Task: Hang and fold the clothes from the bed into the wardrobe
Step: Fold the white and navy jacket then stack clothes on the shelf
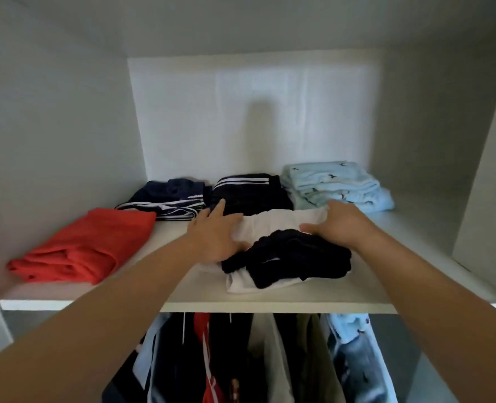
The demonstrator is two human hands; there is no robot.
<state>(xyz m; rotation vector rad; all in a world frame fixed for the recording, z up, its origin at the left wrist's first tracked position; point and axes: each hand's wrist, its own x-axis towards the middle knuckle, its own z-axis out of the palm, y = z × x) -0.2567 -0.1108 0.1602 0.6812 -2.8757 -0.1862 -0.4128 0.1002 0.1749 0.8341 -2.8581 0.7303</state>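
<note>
Steadying a folded pile on the wardrobe shelf.

A folded white garment (278,221) with a dark garment (293,257) on top is seen near the front of the shelf (270,305), flanked by the left hand (216,238) and right hand (341,225). The fingers of both are laid nearly straight against the cloth with nothing gripped, apparently so that the pile is squared and kept from slumping. Other folded clothes are ranged on the same shelf: a red piece (84,245) at the left, a navy striped piece (168,199) and a black striped piece (249,191) behind, and a pale blue stack (337,184) at the back right. Hung clothes (270,359) are seen crowded below. The folding is judged well advanced.
</note>
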